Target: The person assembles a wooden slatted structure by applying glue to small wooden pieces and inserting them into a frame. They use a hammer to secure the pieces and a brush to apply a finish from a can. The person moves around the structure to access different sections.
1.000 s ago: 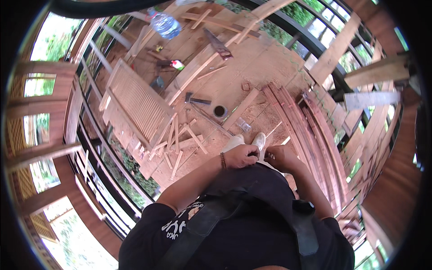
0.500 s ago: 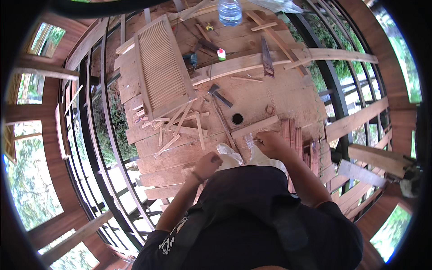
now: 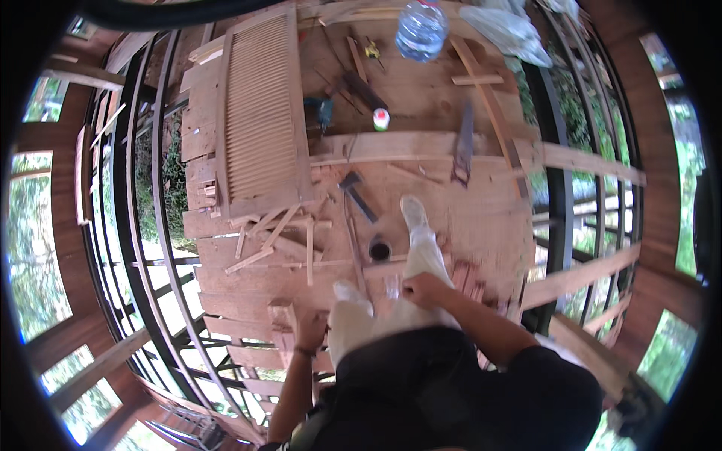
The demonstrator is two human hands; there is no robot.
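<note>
My right hand [image 3: 426,290] is closed in front of my right thigh, beside a small clear, glass-like thing [image 3: 392,286] that it seems to grip. Low on the left hangs my left hand [image 3: 310,328], a little blurred, its fingers curled and their inside hidden. It is nearest to a wood block [image 3: 281,314]. Between my feet and the tools ahead, a round dark-mouthed container [image 3: 379,250] stands on the plank floor. A hammer-like tool with a dark handle [image 3: 359,197] lies beyond it. My right foot [image 3: 413,212] is stretched forward; the left foot [image 3: 350,292] is farther back.
A slatted wooden panel [image 3: 226,135] lies at the left, with loose wood strips [image 3: 271,239] at its near end. Farther off are a handsaw [image 3: 463,146], a drill [image 3: 324,113], a white-and-green bottle [image 3: 380,119] and a large water bottle [image 3: 422,31]. Open framing beams [image 3: 556,135] edge the floor.
My right foot has stepped forward. Both hands sit lower in view and farther left, the clear thing staying beside my right hand. The water bottle and tools have shifted in view.
</note>
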